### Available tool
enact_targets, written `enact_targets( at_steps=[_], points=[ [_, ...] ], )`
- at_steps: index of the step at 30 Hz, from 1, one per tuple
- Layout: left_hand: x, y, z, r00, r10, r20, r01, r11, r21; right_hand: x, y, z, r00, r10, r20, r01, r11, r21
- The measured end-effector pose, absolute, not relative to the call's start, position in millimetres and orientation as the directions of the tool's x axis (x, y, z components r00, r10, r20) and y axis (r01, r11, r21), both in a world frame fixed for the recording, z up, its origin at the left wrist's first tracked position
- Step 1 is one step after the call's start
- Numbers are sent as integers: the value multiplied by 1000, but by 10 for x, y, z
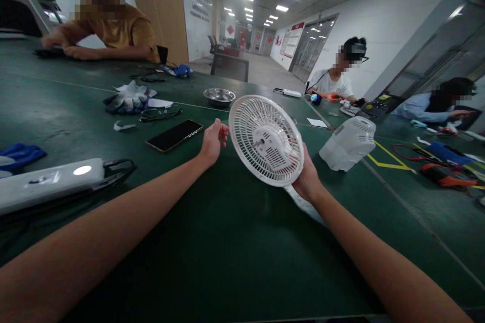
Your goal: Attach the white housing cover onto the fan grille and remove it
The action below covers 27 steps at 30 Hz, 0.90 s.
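Observation:
My right hand (pixel 307 180) grips the lower edge of a round white fan grille (pixel 265 139) and holds it tilted above the green table (pixel 227 242). My left hand (pixel 212 141) is just left of the grille's rim, fingers curled, with the fingertips close to or touching the rim; whether it holds anything is hidden. A white fan body (pixel 348 142) lies on the table to the right of the grille. Something white shows on the table under my right wrist.
A black phone (pixel 174 135), glasses (pixel 159 115), grey gloves (pixel 129 101) and a metal bowl (pixel 219 96) lie behind my left hand. A white power strip (pixel 49 181) sits at the left. Three other people sit around the table; tools (pixel 443 171) lie at the right.

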<state>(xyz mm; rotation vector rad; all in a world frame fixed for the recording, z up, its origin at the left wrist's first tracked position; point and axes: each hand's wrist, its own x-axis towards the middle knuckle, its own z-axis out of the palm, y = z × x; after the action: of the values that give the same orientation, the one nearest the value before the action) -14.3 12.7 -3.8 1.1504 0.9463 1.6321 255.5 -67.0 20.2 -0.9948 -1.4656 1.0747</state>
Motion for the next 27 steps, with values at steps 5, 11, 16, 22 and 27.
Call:
enact_targets(
  at_steps=[5, 11, 16, 22, 27],
  points=[
    [-211, 129, 9, 159, 986, -42, -316, 91, 944, 2726, -625, 175, -132, 873, 470, 217, 488, -846],
    [-234, 46, 159, 393, 870, -298, -327, 435, 839, 2818, -600, 100, -266, 803, 533, 507, 587, -631],
    [-158, 73, 150, 323, 886, -333, -337, 437, 834, 2785, -570, 86, -364, 778, 512, 554, 623, -552],
    [-159, 162, 58, 271, 903, -332, -308, 408, 859, 2933, -391, 94, -145, 745, 651, 636, 574, -516],
    [-149, 164, 64, 245, 923, -296, -282, 360, 889, 3200, -98, -26, -3, 784, 621, 800, 374, -469]
  ],
)
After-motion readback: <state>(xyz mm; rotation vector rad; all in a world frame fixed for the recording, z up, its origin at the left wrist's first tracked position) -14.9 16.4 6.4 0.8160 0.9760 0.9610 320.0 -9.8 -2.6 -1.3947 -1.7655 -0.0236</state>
